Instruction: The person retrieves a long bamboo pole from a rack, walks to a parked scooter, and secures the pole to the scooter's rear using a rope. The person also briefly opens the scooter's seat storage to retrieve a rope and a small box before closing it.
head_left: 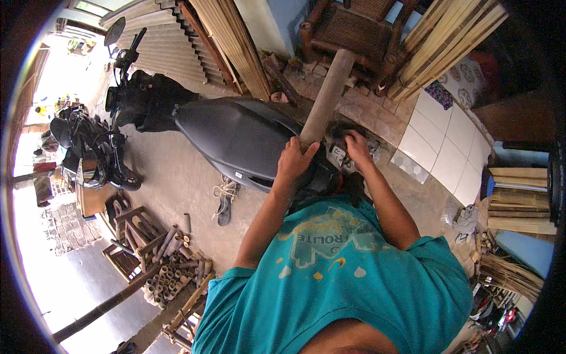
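Observation:
A thick grey-brown bamboo pole (328,94) slants up and away from me over the tail of a black motorbike (236,135). My left hand (295,158) is wrapped round its near end. Just right of the pole, my right hand (357,148) is at the bike's rear by the number plate (337,156). Its fingers are curled in against something dark that I cannot make out. Part of the bike's back end is hidden behind my arms and teal shirt.
Bamboo strips (448,47) lean at the far right beside a wooden chair (354,35). White floor tiles (436,135) lie to the right. Another motorbike (88,147) stands at left. Cut bamboo pieces (171,283) are piled at lower left, and a sandal (224,211) lies on the floor.

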Available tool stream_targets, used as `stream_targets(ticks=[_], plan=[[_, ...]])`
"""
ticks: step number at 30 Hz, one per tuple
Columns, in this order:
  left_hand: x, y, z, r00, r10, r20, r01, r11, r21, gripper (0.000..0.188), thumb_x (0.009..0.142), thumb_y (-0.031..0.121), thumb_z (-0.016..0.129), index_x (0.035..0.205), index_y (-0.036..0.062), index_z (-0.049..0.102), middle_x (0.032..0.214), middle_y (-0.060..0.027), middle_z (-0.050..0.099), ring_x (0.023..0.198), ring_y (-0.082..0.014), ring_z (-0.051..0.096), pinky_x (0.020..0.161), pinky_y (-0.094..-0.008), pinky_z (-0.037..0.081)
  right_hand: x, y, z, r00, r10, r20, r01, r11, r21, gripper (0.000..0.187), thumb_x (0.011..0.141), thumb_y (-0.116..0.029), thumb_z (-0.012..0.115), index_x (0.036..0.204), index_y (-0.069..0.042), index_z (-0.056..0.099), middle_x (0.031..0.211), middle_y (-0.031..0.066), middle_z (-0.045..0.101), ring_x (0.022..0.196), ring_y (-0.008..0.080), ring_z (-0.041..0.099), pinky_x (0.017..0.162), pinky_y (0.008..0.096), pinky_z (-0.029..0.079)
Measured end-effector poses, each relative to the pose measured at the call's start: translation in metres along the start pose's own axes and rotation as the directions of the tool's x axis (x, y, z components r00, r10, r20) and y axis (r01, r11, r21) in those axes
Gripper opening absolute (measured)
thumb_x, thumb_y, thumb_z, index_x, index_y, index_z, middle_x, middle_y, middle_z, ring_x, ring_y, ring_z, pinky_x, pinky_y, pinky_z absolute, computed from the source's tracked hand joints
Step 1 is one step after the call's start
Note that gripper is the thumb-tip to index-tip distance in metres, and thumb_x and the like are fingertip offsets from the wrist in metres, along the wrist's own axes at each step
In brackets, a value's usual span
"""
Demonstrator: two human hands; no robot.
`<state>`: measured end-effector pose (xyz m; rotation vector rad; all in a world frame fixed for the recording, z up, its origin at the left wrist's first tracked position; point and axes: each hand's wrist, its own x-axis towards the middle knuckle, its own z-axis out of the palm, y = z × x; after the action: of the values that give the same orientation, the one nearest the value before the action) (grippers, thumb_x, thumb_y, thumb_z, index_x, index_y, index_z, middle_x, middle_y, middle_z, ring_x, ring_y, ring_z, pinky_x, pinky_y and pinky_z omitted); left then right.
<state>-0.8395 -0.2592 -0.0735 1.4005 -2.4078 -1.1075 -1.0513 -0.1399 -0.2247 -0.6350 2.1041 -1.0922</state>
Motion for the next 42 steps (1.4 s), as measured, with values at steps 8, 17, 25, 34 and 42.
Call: stream_targets(ticks=[8,17,25,34,42], plan=[[0.016,-0.013,-0.013,0.995,-0.011,0.096,0.014,0.999,-0.029,0.076,0.088,0.062,0.06,0.114,-0.0085,0.06,0.112,-0.0324,0.062,0.105,-0.0485,0.061,0.089,-0.0502,0.05,-0.018,-0.013,0.02,0.965,-0.126,0.231,0.16,0.978,-0.136,0.027,0.097,-0.012,0.05,0.121,-0.007,0.062,0.105,0.0099,0.068,0.083,0.0171,0.064,0.073,0.0323,0.051],[0.012,0.014,-0.01,0.968,-0.17,0.183,0.171,0.985,0.009,0.092,0.077,0.076,0.063,0.115,-0.0077,0.06,0.106,-0.0312,0.067,0.103,-0.0476,0.064,0.089,-0.0501,0.051,-0.049,-0.012,0.015,0.865,0.059,0.499,-0.021,0.997,-0.08,0.03,0.094,-0.009,0.05,0.121,-0.002,0.063,0.112,0.0063,0.066,0.095,0.0182,0.062,0.075,0.0327,0.053],[0.019,0.006,-0.01,0.937,-0.197,0.29,0.22,0.974,-0.049,0.095,0.075,0.079,0.06,0.111,-0.0093,0.063,0.105,-0.0316,0.068,0.103,-0.0444,0.066,0.089,-0.0472,0.051,-0.036,-0.057,0.006,0.546,0.078,0.834,-0.649,0.67,0.362,0.045,0.089,-0.017,0.066,0.132,-0.007,0.056,0.128,0.0126,0.062,0.121,0.0297,0.057,0.107,0.0408,0.044],[0.017,-0.006,-0.006,0.885,-0.253,0.392,0.315,0.944,-0.102,0.092,0.07,0.074,0.07,0.115,-0.0066,0.065,0.106,-0.0244,0.07,0.102,-0.0359,0.068,0.088,-0.0418,0.052,-0.027,-0.083,0.008,0.49,-0.591,0.641,0.684,0.717,0.138,0.04,0.087,-0.007,0.055,0.127,-0.005,0.055,0.127,0.0158,0.059,0.12,0.0313,0.054,0.106,0.0421,0.04],[0.012,0.012,-0.009,0.921,-0.293,0.258,0.314,0.948,-0.043,0.091,0.068,0.071,0.075,0.109,-0.0097,0.067,0.099,-0.0249,0.071,0.096,-0.0351,0.069,0.085,-0.0407,0.052,-0.014,-0.087,0.006,0.38,-0.481,0.79,0.359,0.864,0.353,0.043,0.087,-0.005,0.056,0.13,-0.005,0.053,0.128,0.0141,0.058,0.119,0.0292,0.055,0.105,0.0412,0.042]])
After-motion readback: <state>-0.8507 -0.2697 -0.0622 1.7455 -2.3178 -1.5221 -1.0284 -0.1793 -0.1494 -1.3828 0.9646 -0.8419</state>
